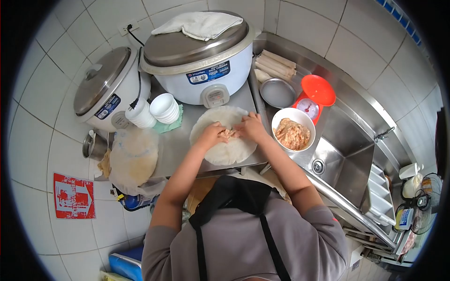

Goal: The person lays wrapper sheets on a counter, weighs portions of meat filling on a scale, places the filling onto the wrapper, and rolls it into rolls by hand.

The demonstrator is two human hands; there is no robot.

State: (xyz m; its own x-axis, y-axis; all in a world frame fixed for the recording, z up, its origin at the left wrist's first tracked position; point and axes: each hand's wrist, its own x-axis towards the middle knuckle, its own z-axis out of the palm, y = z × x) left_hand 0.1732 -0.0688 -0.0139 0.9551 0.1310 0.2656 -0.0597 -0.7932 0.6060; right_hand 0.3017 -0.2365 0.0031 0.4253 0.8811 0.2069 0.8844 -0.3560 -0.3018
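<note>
A large round, thin spring roll wrapper (229, 152) lies flat on the steel table in front of me, with a small mound of minced filling (228, 134) near its middle. On the left side of the mound, my left hand (212, 136) has its fingers curled in and pressed against the filling. My right hand (251, 128) meets the same mound from the right, fingers bent over the wrapper, their tips partly hidden. To the right stands a white bowl (276, 122) heaped with orange-flecked minced filling (292, 134). A stack of wrappers (135, 157) rests at the left.
Two rice cookers (199, 56) (105, 89) stand behind, one topped by a white cloth (199, 24). Stacked white cups (165, 107) sit on a green cloth (171, 124). Right are a red scale (318, 91), a round pan (278, 92), rolled wrappers (275, 64) and a steel sink (344, 150).
</note>
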